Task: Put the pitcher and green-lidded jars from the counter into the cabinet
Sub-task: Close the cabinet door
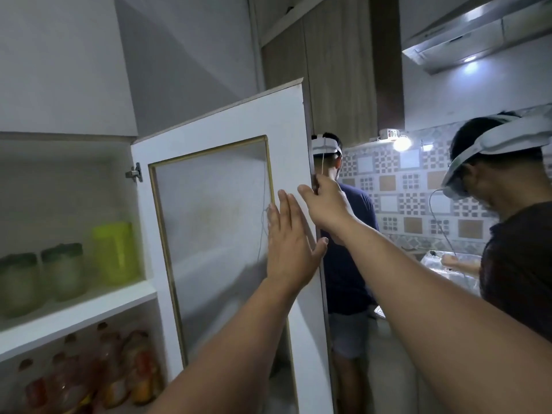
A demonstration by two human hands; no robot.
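Observation:
The white cabinet [89,312] stands open on the left. On its upper shelf sit two green-lidded jars [21,282] [64,270] and, to their right, a yellow-green pitcher [116,252]. The cabinet door [227,130], white with a frosted pane, swings out toward me. My left hand [291,243] lies flat against the door's inner face near its free edge, fingers apart. My right hand [324,204] curls its fingers around the door's free edge.
The lower shelf holds several bottles and jars [98,369] with orange contents. Two people with headsets stand right of the door: one behind it [349,249], one at the far right [513,249] beside a counter [454,264]. A range hood [478,34] hangs above.

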